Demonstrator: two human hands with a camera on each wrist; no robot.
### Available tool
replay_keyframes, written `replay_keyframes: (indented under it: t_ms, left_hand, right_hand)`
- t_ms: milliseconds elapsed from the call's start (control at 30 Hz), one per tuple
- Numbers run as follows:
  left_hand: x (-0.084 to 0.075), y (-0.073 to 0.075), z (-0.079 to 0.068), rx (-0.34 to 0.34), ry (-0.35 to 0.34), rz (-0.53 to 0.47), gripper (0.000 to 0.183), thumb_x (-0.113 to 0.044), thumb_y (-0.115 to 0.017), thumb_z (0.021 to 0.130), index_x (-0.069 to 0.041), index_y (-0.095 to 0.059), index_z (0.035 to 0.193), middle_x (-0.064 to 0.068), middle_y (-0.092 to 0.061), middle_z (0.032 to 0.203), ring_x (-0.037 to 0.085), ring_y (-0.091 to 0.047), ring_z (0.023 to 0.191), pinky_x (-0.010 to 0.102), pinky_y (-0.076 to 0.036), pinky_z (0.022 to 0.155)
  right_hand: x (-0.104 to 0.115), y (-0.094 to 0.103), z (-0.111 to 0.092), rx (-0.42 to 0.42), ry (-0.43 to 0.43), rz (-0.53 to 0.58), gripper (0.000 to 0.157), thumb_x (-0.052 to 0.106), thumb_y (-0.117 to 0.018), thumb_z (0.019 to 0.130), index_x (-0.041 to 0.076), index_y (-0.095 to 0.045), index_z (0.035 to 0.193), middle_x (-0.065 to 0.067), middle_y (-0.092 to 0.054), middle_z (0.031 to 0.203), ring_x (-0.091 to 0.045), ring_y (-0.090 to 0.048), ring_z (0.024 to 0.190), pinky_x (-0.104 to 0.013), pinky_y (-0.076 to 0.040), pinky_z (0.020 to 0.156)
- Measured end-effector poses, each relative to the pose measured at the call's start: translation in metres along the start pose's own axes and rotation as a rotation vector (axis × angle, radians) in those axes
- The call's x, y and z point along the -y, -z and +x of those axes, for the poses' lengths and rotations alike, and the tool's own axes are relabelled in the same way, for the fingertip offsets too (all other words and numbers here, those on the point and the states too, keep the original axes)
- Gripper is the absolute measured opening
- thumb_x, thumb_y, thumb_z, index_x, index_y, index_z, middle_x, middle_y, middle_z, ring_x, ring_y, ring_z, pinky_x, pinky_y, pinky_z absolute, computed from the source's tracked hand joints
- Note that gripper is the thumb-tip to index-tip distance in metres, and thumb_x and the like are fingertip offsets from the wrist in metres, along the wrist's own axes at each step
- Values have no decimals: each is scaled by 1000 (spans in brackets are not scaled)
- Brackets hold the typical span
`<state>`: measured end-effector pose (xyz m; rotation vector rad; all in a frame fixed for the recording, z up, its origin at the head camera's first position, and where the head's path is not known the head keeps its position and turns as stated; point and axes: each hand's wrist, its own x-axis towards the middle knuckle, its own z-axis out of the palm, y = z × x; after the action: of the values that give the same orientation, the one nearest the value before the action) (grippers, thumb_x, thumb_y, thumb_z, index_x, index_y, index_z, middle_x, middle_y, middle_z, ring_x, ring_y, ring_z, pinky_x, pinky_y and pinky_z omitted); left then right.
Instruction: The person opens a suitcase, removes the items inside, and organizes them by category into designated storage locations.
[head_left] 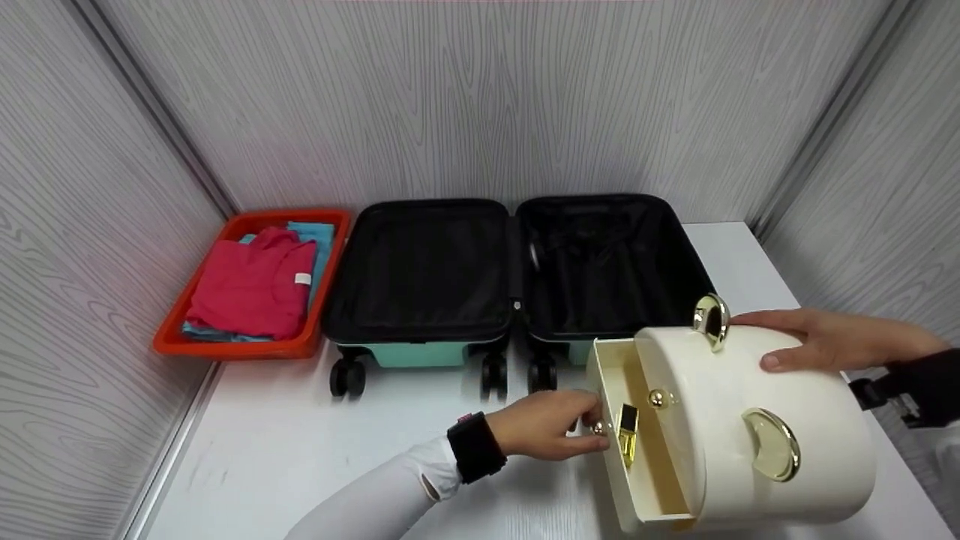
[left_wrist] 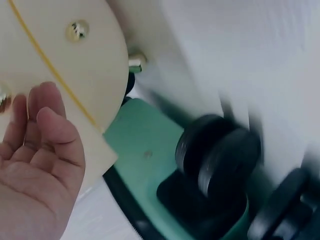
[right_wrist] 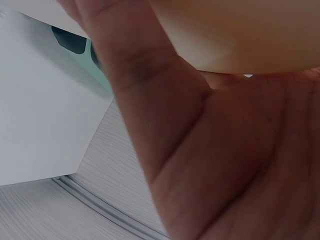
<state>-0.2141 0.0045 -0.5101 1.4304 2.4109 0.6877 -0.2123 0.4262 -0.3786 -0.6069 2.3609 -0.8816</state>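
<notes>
A cream storage box (head_left: 757, 375) with a rounded top and gold-trimmed handles stands at the front right. Its lower drawer (head_left: 630, 499) is pulled out to the left and holds a small gold bottle (head_left: 627, 435) with a black cap. At the drawer's front, my left hand (head_left: 544, 426) has thumb and forefinger on either side of the round gold knob (head_left: 598, 428). In the left wrist view, that knob (left_wrist: 4, 97) shows only at the edge, beside curled fingers. My right hand (head_left: 832, 341) rests on the box's top, thumb extended; some fingertips are hidden.
Behind lies an open suitcase, its two black-lined halves (head_left: 435, 270) side by side, with black wheels (head_left: 347, 377) toward me. An orange basket (head_left: 161, 341) of folded pink and blue clothes (head_left: 259, 281) stands at the left. Grey wood-patterned walls (head_left: 480, 97) enclose the white table (head_left: 315, 450).
</notes>
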Motion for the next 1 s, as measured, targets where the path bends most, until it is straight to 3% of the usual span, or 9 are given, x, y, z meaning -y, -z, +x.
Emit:
replay_keyframes:
  t_ms: [200,333,400,567,633,833,1000]
  left_hand:
    - [-4,-9,24,-2,3,-51,28,-45,-66,108,-18,-64,113,-5,-69,110,10,-68,90,12,-46,73]
    - [-10,-16,42,7,-19,-82,26,-43,-65,109,-18,-63,114,-3,-71,110,8,-67,91,11,-45,74]
    - [-12,-18,48,10,-26,-94,25,-43,-64,109,-18,-61,113,-2,-72,110,5,-65,90,10,-45,74]
    - [-10,-23,52,20,-2,-133,26,-42,-68,106,-19,-58,113,-1,-71,110,2,-62,88,11,-47,74]
    - [-8,-25,52,21,13,-85,28,-43,-73,103,-19,-62,113,-5,-71,110,2,-63,91,12,-47,76]
    - [-2,-39,55,47,41,181,23,-48,-78,98,-25,-78,100,-15,-74,103,-2,-63,88,14,-46,71]
    - [-1,-46,58,63,27,241,18,-44,-75,101,-28,-81,95,-18,-76,98,-4,-63,81,17,-46,64]
  right_hand:
    - [0,0,-2,-27,-19,-43,62,13,-67,107,33,-48,162,16,-69,123,-1,-71,101,-24,-60,83]
    - [0,1,-2,-26,-23,-62,61,14,-67,107,15,-46,164,13,-71,121,-1,-70,101,-23,-59,84]
    - [-1,0,-1,-19,-7,-43,61,12,-67,108,17,-46,165,9,-74,119,-2,-72,100,-24,-61,83]
    - [-1,-1,2,-16,39,-22,65,9,-66,107,43,-47,159,11,-75,115,-4,-74,97,-25,-62,81]
    - [-1,0,2,-18,45,-32,66,9,-66,107,46,-48,158,12,-74,116,-3,-74,98,-23,-61,82]
    - [0,0,4,-22,27,-53,62,11,-67,107,33,-49,162,11,-74,118,-1,-72,100,-22,-59,84]
    - [0,0,3,-27,15,-81,61,12,-68,107,25,-48,163,12,-72,120,0,-70,101,-21,-58,85]
